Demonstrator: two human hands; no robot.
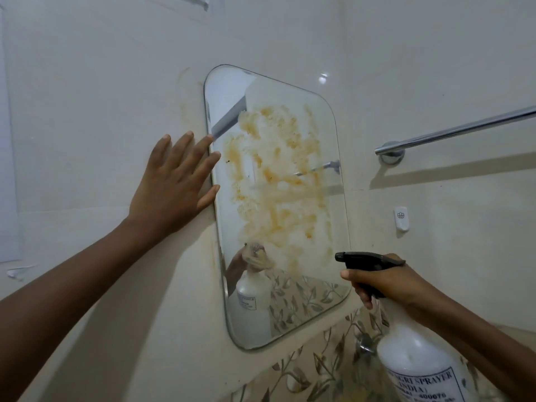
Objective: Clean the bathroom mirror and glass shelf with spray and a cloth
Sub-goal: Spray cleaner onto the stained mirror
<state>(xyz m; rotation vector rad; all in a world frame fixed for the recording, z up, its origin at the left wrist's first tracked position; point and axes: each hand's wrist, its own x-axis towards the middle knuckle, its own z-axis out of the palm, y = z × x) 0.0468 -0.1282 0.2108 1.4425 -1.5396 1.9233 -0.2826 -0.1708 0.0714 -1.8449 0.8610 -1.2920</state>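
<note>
Smeared rounded-corner wall mirror (278,204)
Orange-brown streaks covered its middle; left hand (171,187) lay spread beside it, right hand (383,282) clamped a white spray bottle (417,358).

Glossy cream wall tiles (116,68) all around, catching glints of light. A chrome towel bar (452,132) runs off the right edge, a small white hook (401,218) beneath it. Leaf-patterned border tiles (313,369) band the bottom.
</note>
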